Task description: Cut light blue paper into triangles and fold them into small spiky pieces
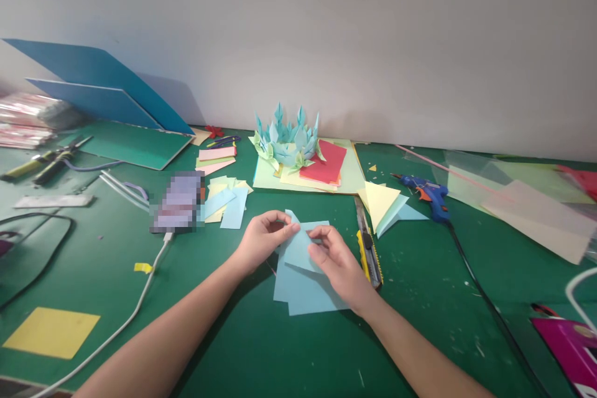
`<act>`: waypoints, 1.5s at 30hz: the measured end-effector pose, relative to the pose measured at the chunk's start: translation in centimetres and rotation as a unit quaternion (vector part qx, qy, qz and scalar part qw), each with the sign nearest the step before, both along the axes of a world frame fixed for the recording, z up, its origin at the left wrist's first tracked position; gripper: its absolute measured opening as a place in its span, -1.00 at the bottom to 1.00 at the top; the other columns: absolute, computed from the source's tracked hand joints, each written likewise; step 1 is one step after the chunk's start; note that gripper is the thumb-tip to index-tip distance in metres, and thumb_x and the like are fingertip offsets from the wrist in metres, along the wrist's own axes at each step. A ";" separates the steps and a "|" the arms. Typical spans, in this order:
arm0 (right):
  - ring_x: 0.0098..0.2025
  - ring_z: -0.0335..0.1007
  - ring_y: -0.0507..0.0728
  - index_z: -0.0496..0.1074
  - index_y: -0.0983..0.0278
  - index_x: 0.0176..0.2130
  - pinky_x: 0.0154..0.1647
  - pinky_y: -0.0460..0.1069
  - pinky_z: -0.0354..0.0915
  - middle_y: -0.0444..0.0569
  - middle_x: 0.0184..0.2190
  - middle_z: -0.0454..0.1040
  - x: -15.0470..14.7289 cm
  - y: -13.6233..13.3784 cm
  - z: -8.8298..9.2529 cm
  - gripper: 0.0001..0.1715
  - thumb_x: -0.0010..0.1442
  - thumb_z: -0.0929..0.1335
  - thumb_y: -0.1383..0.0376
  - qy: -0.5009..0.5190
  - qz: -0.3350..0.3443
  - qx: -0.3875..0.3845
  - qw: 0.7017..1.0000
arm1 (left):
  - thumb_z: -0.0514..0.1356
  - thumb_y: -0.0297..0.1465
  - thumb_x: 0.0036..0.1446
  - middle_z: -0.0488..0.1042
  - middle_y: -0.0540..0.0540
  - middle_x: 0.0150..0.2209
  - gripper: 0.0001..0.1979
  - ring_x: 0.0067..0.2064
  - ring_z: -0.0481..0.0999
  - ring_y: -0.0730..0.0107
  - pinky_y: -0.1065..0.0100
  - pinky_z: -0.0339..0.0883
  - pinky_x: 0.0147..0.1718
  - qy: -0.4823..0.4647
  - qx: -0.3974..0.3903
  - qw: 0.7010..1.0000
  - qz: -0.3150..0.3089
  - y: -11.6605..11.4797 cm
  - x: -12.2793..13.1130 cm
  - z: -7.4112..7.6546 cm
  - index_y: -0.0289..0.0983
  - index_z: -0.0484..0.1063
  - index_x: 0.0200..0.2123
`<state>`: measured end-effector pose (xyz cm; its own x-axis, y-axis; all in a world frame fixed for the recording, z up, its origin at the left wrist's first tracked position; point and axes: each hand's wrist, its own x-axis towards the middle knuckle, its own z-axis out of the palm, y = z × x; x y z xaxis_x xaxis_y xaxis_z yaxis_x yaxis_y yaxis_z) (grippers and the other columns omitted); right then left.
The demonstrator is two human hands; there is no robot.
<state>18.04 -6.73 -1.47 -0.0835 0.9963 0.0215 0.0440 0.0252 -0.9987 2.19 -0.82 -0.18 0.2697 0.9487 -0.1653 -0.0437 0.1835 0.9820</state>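
Note:
Between my two hands is a light blue sheet of paper (301,250), partly folded and held a little above the table. My left hand (267,237) pinches its upper left corner between thumb and fingers. At the right edge, my right hand (336,264) grips the same sheet, with the thumb in front and the fingers curled behind. Beneath them lie more light blue paper sheets (310,298), overlapping on the green table. A yellow utility knife (368,249) rests just right of my right hand, its blade pointing away from me.
A blue folded-paper crown (286,140) stands at the back beside red paper (326,161). Folded triangles (385,205) lie near a blue glue gun (431,196) with a black cord. Left are small paper strips (233,205), a phone (180,202) on a white cable, and pliers (51,158).

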 end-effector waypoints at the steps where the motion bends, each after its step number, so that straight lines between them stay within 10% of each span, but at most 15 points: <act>1: -0.43 0.33 0.05 0.29 0.21 -0.19 -0.43 -0.05 0.26 -0.08 -0.36 0.42 0.1 0.2 0.1 -0.61 0.11 0.32 0.00 0.033 0.013 -0.055 0.998 | 0.39 -0.20 -0.24 0.38 0.06 -0.55 -0.66 -0.51 0.30 0.56 0.47 0.16 -0.53 -0.008 0.003 1.000 -0.010 0.0 0.0 0.0 -0.32 0.39 -0.52; 9: -0.55 0.17 -0.01 0.40 0.29 -0.52 -0.52 -0.08 0.12 -0.19 -0.63 0.30 0.0 0.4 0.8 -0.59 -0.10 0.45 0.00 0.032 0.038 -0.133 0.990 | 0.39 -0.32 -0.19 0.41 0.02 -0.42 -0.71 -0.40 0.38 0.54 0.44 0.27 -0.39 -0.062 0.034 0.994 -0.078 -0.2 0.3 0.2 -0.33 0.37 -0.48; 18: -0.51 0.33 0.07 0.46 0.31 -0.38 -0.45 -0.03 0.25 -0.12 -0.57 0.44 0.6 0.8 0.5 -0.51 -0.22 0.50 0.01 0.126 -0.080 -0.180 0.972 | 0.39 -0.34 -0.16 0.37 0.10 -0.51 -0.63 -0.53 0.37 0.59 0.47 0.27 -0.52 -0.047 -0.004 0.995 -0.086 -0.3 0.2 0.1 -0.28 0.29 -0.34; 45: -0.54 0.25 0.03 0.44 0.29 -0.41 -0.50 -0.07 0.15 -0.15 -0.58 0.41 0.8 0.7 0.9 -0.52 -0.21 0.50 -0.01 0.152 -0.050 -0.191 0.969 | 0.36 -0.35 -0.14 0.37 0.04 -0.50 -0.80 -0.48 0.31 0.57 0.47 0.18 -0.47 -0.006 0.002 0.990 -0.140 -0.4 -0.1 0.5 -0.32 0.41 -0.49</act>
